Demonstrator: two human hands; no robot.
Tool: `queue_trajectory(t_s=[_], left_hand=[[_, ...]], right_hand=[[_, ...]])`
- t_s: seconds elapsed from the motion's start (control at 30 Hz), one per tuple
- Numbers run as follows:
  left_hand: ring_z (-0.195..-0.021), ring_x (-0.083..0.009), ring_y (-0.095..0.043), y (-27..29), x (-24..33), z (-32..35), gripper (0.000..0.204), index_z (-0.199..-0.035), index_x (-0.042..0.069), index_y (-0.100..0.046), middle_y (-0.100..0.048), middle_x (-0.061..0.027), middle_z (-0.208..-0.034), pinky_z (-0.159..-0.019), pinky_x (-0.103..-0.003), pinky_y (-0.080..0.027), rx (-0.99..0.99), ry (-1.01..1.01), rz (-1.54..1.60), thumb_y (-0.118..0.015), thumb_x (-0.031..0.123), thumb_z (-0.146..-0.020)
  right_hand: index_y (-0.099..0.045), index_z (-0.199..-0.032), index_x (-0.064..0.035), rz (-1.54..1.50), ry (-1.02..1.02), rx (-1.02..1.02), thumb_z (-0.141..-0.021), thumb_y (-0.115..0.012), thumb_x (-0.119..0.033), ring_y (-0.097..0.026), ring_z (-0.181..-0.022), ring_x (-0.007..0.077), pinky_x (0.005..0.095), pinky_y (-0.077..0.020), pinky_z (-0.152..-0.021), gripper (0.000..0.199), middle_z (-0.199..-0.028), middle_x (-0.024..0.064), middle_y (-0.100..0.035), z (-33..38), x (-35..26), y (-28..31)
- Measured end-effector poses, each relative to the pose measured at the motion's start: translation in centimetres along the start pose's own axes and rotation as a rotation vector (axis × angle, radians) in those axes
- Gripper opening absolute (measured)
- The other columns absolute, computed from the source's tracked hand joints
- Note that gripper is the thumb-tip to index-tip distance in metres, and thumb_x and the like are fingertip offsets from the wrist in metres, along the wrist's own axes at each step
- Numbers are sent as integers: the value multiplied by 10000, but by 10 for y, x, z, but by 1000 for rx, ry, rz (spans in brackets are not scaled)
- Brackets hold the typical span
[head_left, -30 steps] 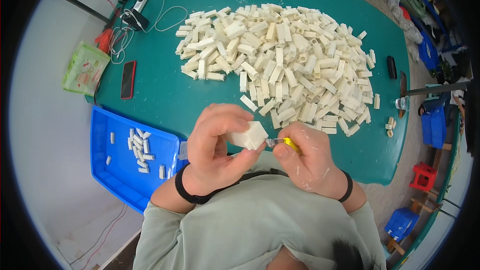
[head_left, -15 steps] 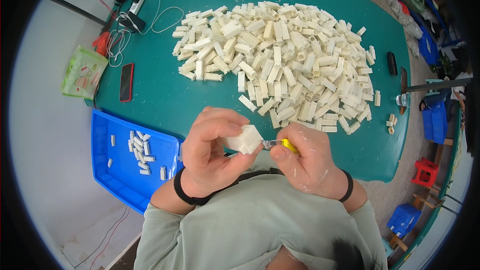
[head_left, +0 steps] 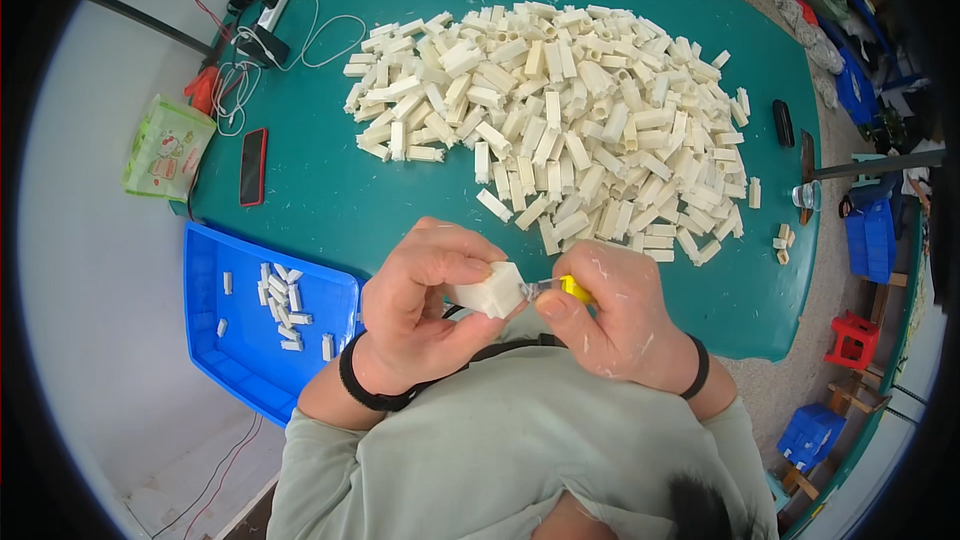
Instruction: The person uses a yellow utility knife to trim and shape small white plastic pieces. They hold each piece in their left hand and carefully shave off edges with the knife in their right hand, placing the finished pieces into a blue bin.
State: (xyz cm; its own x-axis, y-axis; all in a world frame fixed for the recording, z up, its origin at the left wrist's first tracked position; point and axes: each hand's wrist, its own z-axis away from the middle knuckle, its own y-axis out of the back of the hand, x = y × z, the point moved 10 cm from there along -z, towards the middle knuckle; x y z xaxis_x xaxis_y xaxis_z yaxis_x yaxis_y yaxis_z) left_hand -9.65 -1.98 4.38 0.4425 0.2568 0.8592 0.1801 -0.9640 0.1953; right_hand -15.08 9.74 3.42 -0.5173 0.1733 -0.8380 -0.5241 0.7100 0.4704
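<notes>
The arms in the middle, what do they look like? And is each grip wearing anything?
The sleeves are pale grey-green and stop short of the wrists. A black band circles each wrist: the left band looks wider than the right band. The left grip and right grip are bare hands, and the right one has small white marks on its back.

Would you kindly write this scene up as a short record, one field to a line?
Left hand: grips a white block
Right hand: holds a yellow tool, its tip at the block's right end
Green table: bears a large heap of pale pieces beyond the hands
Blue tray: left of the hands, some small white pieces inside
Phone: red-edged, on the table's left side
</notes>
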Motion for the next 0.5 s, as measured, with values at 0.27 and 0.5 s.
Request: queue_trajectory(t_s=[0.27,0.5], left_hand=[[-804,-229,-606,-26,15,2,261,-912,62,-571,-624,-83,-907,-690,-335,-457,-197,-37,57,-723,11,-705],[-928,-205,-536,3,-22,-3,362,-1125,-10,-523,-541,-129,-1058,-800,-291,-435,-13,241,235,-655,120,-814]], right_hand=[[-488,-697,-24,39,-144,50,-862,-599,-300,-453,-454,258,331,-356,-420,341,-553,102,-444,-2,17,5],[-501,-698,-17,-89,-196,26,-877,-583,-307,-407,-454,244,318,-344,-435,350,-553,106,-427,3,20,3]])
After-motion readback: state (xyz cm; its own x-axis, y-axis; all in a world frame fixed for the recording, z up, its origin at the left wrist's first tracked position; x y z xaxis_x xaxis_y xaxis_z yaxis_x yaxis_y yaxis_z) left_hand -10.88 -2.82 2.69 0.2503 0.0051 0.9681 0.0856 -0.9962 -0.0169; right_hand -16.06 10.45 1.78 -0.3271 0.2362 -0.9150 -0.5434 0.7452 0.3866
